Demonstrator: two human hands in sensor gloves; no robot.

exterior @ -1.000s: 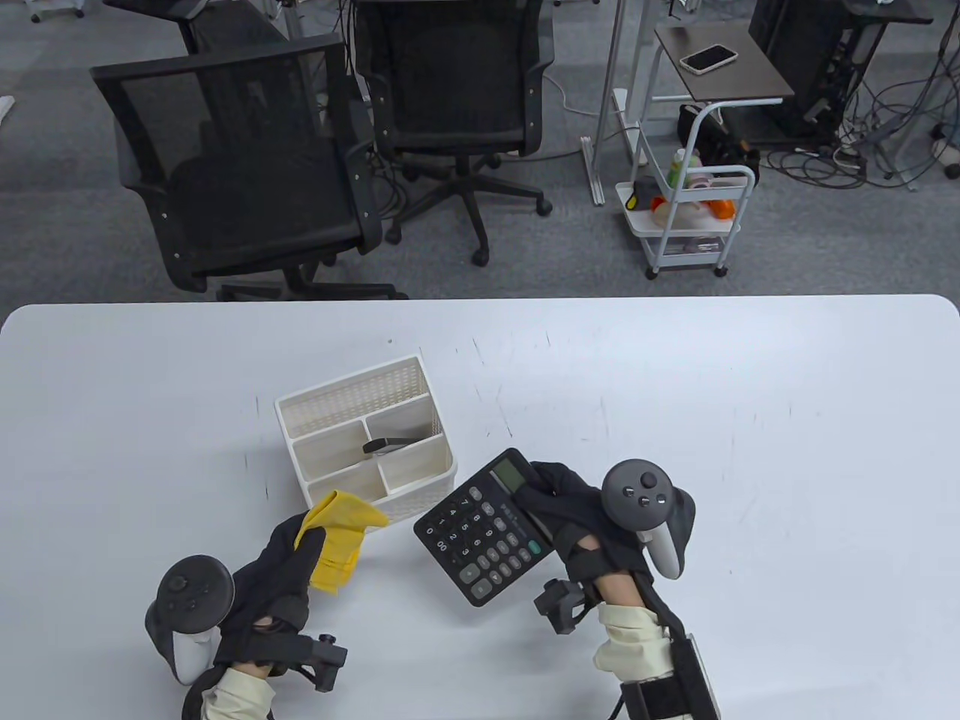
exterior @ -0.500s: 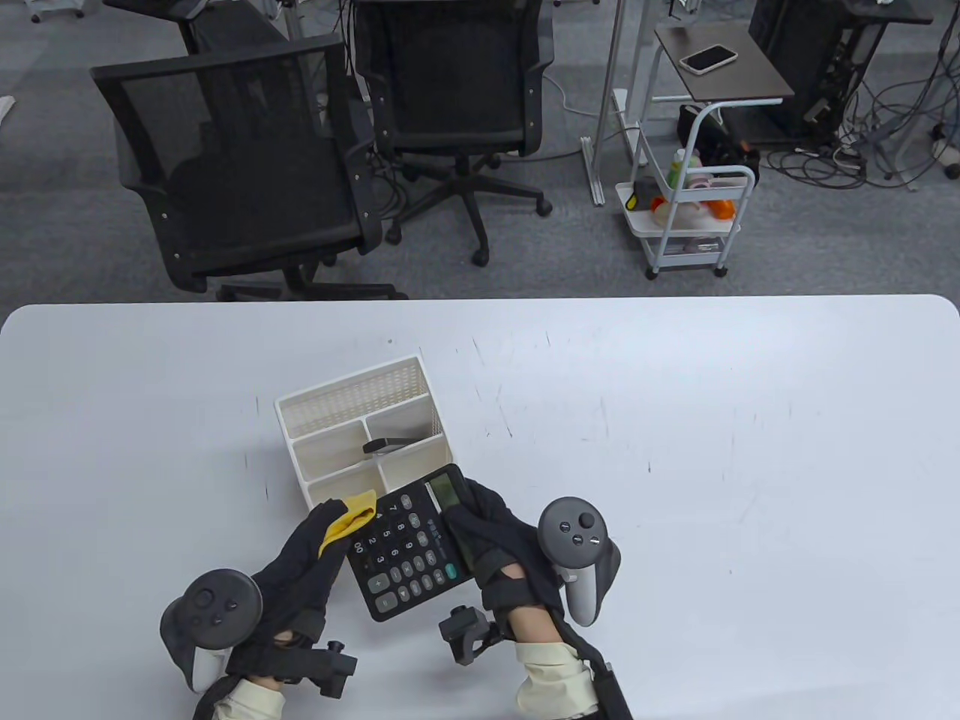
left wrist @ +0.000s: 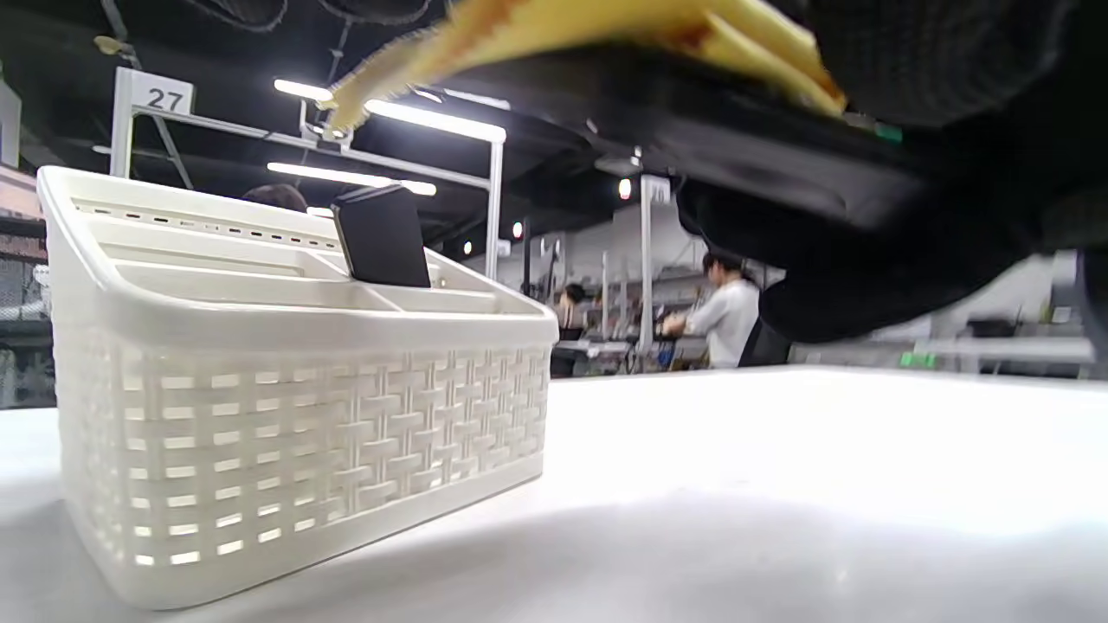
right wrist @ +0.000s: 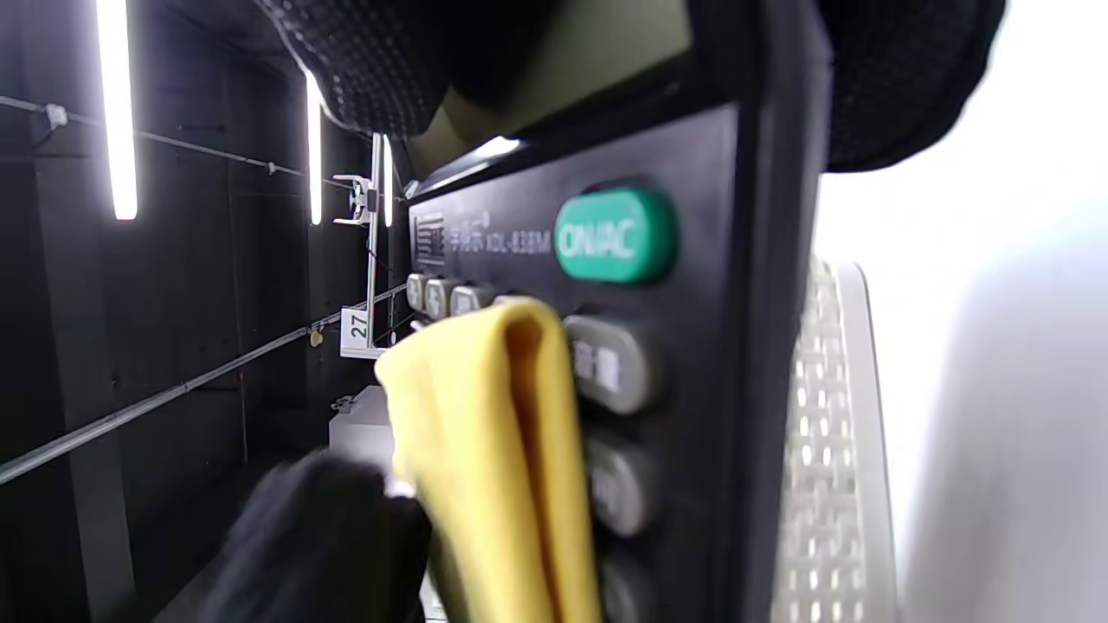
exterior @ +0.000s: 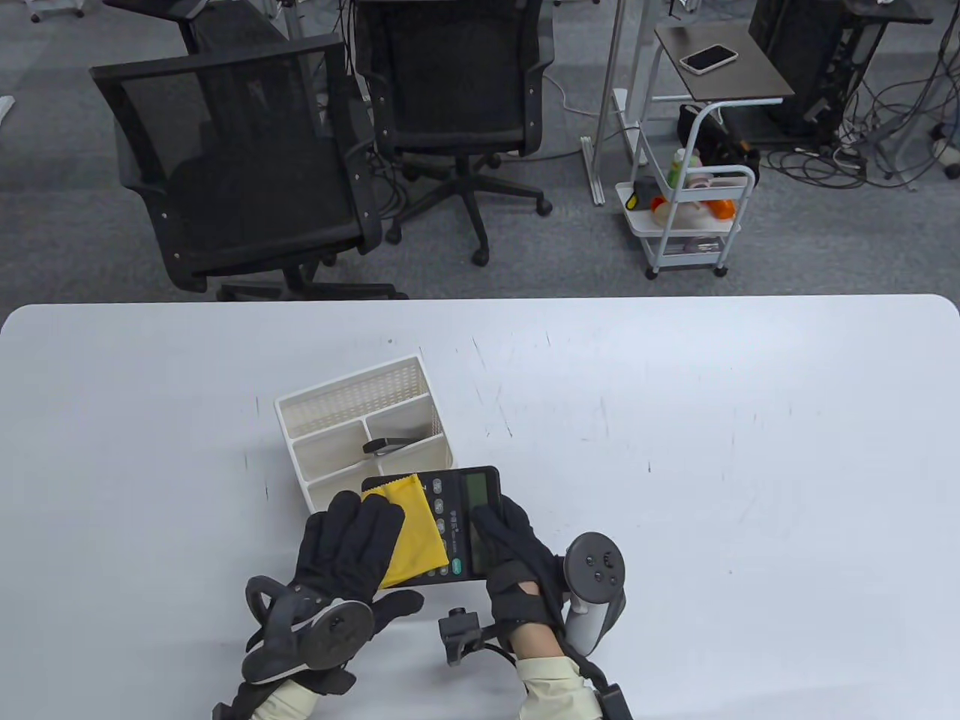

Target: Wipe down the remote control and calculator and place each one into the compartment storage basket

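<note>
While the right hand point(exterior: 517, 559) grips the black calculator point(exterior: 457, 525) along its right edge, thumb over the display end and fingers curled underneath, the left hand point(exterior: 349, 544) lies with straight fingers on a yellow cloth point(exterior: 409, 536) spread over the keys. From the low left wrist camera the calculator point(left wrist: 762, 147) looks lifted clear of the white table point(exterior: 675, 420), the cloth point(left wrist: 554, 26) draped on its upper face. Close up from the right wrist, the folded cloth point(right wrist: 493, 450) covers the key rows just beside the green ON/AC key point(right wrist: 615, 235). At about 11 o'clock from the calculator, its near rim partly hidden beneath it in the overhead view, stands the white compartment storage basket point(exterior: 352, 405). A dark remote control point(exterior: 384, 445) leans upright in the small compartment on the basket's right side, behind the front row; its top end point(left wrist: 381, 235) pokes above the dividers. Beyond the table, at 12 o'clock, stand two black office chairs point(exterior: 247, 165).
</note>
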